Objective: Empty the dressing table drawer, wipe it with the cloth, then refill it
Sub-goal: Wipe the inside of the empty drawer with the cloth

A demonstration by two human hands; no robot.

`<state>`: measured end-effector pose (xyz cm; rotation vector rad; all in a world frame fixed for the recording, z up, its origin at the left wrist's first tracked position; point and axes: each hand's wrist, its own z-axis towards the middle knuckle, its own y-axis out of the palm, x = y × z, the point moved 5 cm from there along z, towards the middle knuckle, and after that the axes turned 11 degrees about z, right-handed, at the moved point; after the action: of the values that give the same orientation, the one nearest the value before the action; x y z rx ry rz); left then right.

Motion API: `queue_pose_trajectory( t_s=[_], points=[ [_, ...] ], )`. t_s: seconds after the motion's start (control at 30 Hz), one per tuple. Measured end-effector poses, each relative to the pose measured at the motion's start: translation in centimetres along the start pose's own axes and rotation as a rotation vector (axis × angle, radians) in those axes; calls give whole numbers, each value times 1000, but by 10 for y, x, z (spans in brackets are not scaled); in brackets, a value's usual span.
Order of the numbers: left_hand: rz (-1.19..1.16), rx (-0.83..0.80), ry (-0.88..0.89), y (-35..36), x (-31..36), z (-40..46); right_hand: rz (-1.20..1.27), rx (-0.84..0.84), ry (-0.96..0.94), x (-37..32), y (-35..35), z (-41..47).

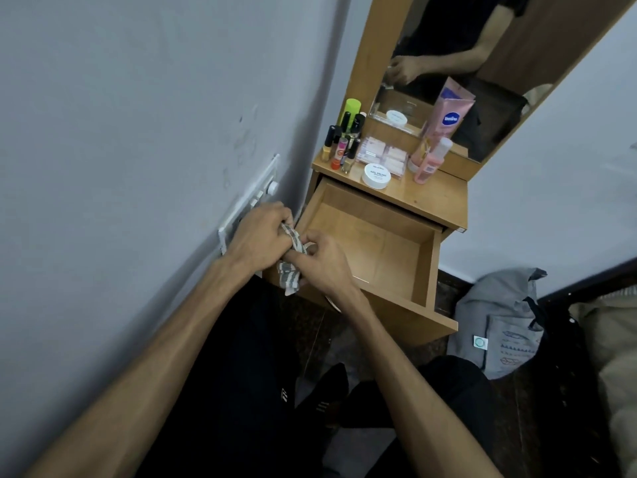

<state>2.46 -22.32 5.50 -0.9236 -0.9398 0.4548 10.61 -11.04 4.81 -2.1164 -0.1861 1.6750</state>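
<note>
The wooden drawer (422, 270) of the dressing table is pulled out and its bare bottom shows nothing inside. Over its near left corner both hands hold a grey and white striped cloth (289, 276). My left hand (256, 238) grips the cloth's upper end. My right hand (324, 260) pinches it from the right, with the lower end hanging below. On the table top (431, 198) stand several nail polish bottles (339, 150), a white round jar (376, 175), a clear box (382, 157), a pink tube (448, 115) and a pink bottle (431, 160).
A mirror (482, 63) rises behind the table top. A white switch panel (255, 198) sits on the grey wall just left of my hands. A grey bag (499, 322) and dark clothes lie on the floor to the right of the drawer.
</note>
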Motion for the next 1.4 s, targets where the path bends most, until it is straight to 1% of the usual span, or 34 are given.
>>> queue_pose_trajectory(
  t_s=[0.13, 0.2, 0.23, 0.33, 0.37, 0.43, 0.53, 0.7, 0.93, 1.03, 1.13, 1.27, 1.4],
  points=[
    [-39, 366, -212, -19, 2, -40, -238, -30, -280, -28, -12, 13],
    [-136, 478, -349, -11, 9, -66, -352, -95, -392, -44, -12, 20],
    [-194, 497, -435, -1, 13, -79, -409, -153, -443, -50, -8, 22],
    [-417, 484, -717, 37, 26, -103, -624, -343, -546, -56, 5, 20],
    [-484, 498, -781, 47, 28, -107, -692, -391, -569, -55, 10, 18],
    [-573, 562, -862, 59, 28, -112, -806, -451, -617, -55, 20, 13],
    [-639, 619, -960, 72, 25, -113, -914, -488, -656, -55, 29, 9],
    [-699, 627, -912, 87, 37, -114, -990, -528, -629, -52, 29, 3],
    [-706, 509, -839, 108, 72, -122, -1107, -516, -563, -33, -1, -7],
    [-664, 472, -758, 116, 93, -123, -1145, -501, -520, -17, -26, -16],
    [-571, 440, -653, 123, 111, -125, -1167, -476, -441, 3, -57, -23],
    [-471, 350, -496, 137, 131, -122, -1100, -402, -368, 24, -94, -35],
    [-453, 252, -406, 147, 153, -121, -1064, -332, -326, 44, -123, -45]
  ],
)
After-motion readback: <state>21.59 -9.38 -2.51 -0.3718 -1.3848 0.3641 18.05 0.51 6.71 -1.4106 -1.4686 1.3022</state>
